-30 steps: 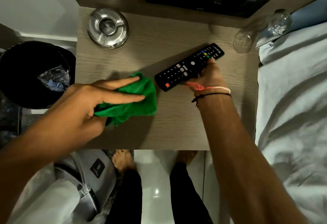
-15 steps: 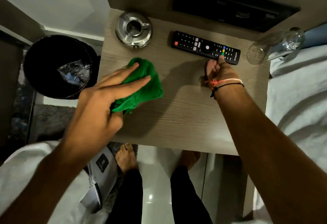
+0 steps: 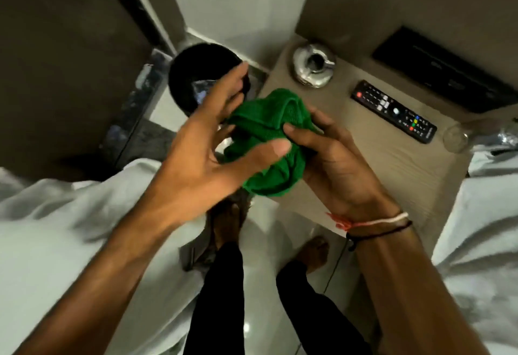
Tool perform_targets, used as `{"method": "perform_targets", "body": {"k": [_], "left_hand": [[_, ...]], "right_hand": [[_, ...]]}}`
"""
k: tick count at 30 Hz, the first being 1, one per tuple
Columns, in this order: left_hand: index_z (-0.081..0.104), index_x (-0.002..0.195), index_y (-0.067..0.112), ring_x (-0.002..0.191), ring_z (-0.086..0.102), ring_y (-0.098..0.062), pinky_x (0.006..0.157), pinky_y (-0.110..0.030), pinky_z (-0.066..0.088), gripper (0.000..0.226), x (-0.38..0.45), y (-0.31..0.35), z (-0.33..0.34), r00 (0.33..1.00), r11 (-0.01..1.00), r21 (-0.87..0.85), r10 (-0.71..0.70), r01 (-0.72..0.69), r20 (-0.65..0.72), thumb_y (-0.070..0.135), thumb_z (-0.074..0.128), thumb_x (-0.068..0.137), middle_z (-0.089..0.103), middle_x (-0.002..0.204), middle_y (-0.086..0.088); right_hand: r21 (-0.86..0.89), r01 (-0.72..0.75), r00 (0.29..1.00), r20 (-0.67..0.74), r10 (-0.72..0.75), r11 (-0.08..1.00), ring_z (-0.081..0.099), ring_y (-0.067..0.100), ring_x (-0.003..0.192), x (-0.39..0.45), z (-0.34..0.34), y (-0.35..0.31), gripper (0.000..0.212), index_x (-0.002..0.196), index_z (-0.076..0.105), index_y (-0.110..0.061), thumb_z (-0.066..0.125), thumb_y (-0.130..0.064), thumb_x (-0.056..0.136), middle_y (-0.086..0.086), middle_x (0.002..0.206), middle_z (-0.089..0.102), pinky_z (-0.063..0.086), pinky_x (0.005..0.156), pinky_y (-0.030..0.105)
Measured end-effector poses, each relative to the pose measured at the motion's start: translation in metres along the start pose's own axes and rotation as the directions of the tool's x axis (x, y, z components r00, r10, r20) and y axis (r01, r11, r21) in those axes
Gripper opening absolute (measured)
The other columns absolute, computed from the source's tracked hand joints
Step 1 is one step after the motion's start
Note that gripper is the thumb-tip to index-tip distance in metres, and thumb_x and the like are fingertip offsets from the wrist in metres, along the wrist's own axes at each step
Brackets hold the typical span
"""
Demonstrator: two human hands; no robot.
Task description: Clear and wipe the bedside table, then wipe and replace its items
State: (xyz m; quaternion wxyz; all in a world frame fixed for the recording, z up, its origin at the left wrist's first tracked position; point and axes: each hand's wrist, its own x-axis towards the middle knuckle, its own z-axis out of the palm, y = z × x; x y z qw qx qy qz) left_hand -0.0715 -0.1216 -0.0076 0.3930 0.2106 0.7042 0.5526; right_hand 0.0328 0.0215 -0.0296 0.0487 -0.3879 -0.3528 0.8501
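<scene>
A bunched green cloth (image 3: 270, 141) is held in the air between both hands, above the near left corner of the wooden bedside table (image 3: 392, 169). My right hand (image 3: 333, 164) cups it from the right with the thumb pressed into it. My left hand (image 3: 204, 141) has its fingers spread and its thumb lying over the cloth. On the table lie a black remote (image 3: 393, 111) near the back, a silver ashtray (image 3: 314, 67) at the back left corner and a clear glass (image 3: 455, 139) at the right edge.
A black waste bin (image 3: 193, 80) with a wrapper in it stands on the floor left of the table. White bedding lies at the left (image 3: 56, 228) and right (image 3: 482, 242). My bare feet (image 3: 315, 251) stand on the glossy floor. A dark panel (image 3: 448, 69) is set in the wall behind.
My right hand has left the remote, which stays at the table's back, and come to the cloth. The cloth has been lifted off the table. The view has swung left.
</scene>
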Motion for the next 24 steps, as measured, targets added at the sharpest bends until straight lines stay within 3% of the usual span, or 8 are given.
{"method": "perform_targets", "body": {"k": [3,6,8,11,14,18,21,24], "left_hand": [[0.055,0.13,0.036,0.104,0.067,0.016,0.079,-0.005,0.054,0.065,-0.027,0.02,-0.051,0.985,0.992,-0.055,-0.123,0.117,-0.121,0.025,0.083,0.073,0.072,0.111,0.026],[0.069,0.123,0.022,0.1,0.077,-0.012,0.084,-0.023,0.063,0.052,-0.07,0.029,-0.108,0.959,0.972,0.011,-0.23,0.235,-0.167,0.013,0.081,0.074,0.081,0.107,0.002],[0.072,0.112,0.027,0.094,0.078,-0.014,0.083,-0.03,0.065,0.048,-0.11,0.032,-0.144,0.927,0.944,0.147,-0.247,0.296,-0.284,0.02,0.088,0.068,0.081,0.1,0.003],[0.061,0.096,0.04,0.076,0.072,-0.02,0.061,-0.031,0.058,0.049,-0.177,0.019,-0.185,0.785,0.767,0.375,-0.258,0.521,-0.564,0.025,0.095,0.064,0.073,0.087,0.002],[0.049,0.091,0.037,0.074,0.062,-0.023,0.055,-0.025,0.044,0.055,-0.231,-0.012,-0.201,0.616,0.646,0.323,-0.293,0.691,-0.731,0.025,0.095,0.063,0.066,0.085,-0.004],[0.057,0.079,0.02,0.078,0.059,-0.03,0.069,-0.033,0.043,0.036,-0.256,-0.062,-0.191,0.591,0.651,0.256,-0.365,0.714,-0.719,0.014,0.091,0.07,0.067,0.084,-0.011],[0.061,0.081,0.024,0.09,0.059,-0.03,0.075,-0.029,0.038,0.03,-0.256,-0.079,-0.189,0.572,0.648,0.246,-0.357,0.721,-0.738,0.016,0.089,0.073,0.061,0.091,-0.005],[0.071,0.106,0.025,0.114,0.056,-0.033,0.089,-0.041,0.048,0.029,-0.252,-0.069,-0.186,0.596,0.567,0.346,-0.343,0.747,-0.726,0.024,0.083,0.08,0.054,0.109,-0.004]], "right_hand": [[-0.042,-0.081,0.983,0.165,0.087,0.996,0.069,0.028,0.112,-0.011,0.056,0.012,0.047,0.139,0.053,0.0,0.055,0.011,0.094,0.022,0.133,0.065,0.058,0.095,0.043],[-0.121,-0.128,0.958,0.241,0.154,0.984,0.07,0.025,0.099,-0.02,0.113,0.043,0.04,0.125,0.061,-0.004,0.061,0.014,0.089,0.018,0.118,0.071,0.061,0.084,0.039],[-0.221,-0.123,0.953,0.246,0.177,0.968,0.072,0.019,0.081,-0.028,0.151,0.072,0.033,0.105,0.065,-0.011,0.068,0.015,0.084,0.009,0.096,0.075,0.062,0.075,0.038],[-0.491,0.042,0.945,0.302,0.125,0.87,0.068,0.011,0.066,-0.047,0.201,0.125,0.032,0.088,0.063,-0.018,0.081,0.006,0.077,0.004,0.075,0.072,0.061,0.072,0.035],[-0.775,0.32,0.915,0.402,0.035,0.546,0.069,0.014,0.075,-0.067,0.234,0.179,0.031,0.091,0.063,-0.021,0.089,-0.019,0.074,0.0,0.079,0.071,0.059,0.075,0.035],[-0.873,0.487,0.866,0.483,0.127,0.001,0.061,0.025,0.11,-0.08,0.242,0.214,0.033,0.115,0.057,-0.028,0.073,-0.037,0.088,-0.003,0.111,0.069,0.051,0.081,0.038],[-0.801,0.577,0.815,0.577,0.048,-0.158,0.054,0.025,0.11,-0.077,0.241,0.22,0.033,0.116,0.06,-0.026,0.07,-0.042,0.089,-0.001,0.111,0.065,0.046,0.076,0.037],[-0.76,0.611,0.786,0.616,0.056,-0.221,0.051,0.026,0.115,-0.071,0.237,0.213,0.041,0.119,0.065,-0.023,0.068,-0.049,0.088,0.003,0.12,0.059,0.047,0.086,0.039]]}}
